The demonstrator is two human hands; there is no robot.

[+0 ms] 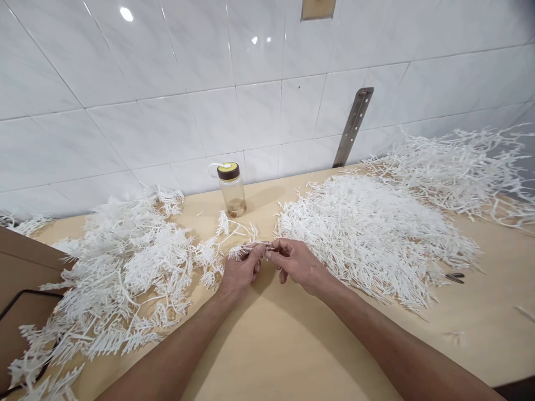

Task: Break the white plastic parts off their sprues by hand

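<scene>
Tabletop [267, 345] leaves room between edges of white piles [368, 228], left hand [241, 273] and right hand [298, 264] pinching a sprig [237, 252].

We think this is a small workroom, though it could be a room in a home used for making things. We see a pale wooden worktop [267, 351] right by a shiny white tile wall [196, 125]. Lots of white twiggy bits sit in big heaps: a left heap [137, 262] by the left edge, a right heap [368, 234] on the other half, and a back heap [447, 167] near the far right corner. So many bits look like workshop stuff. A drink bottle [232, 192] stands near the far edge.
</scene>
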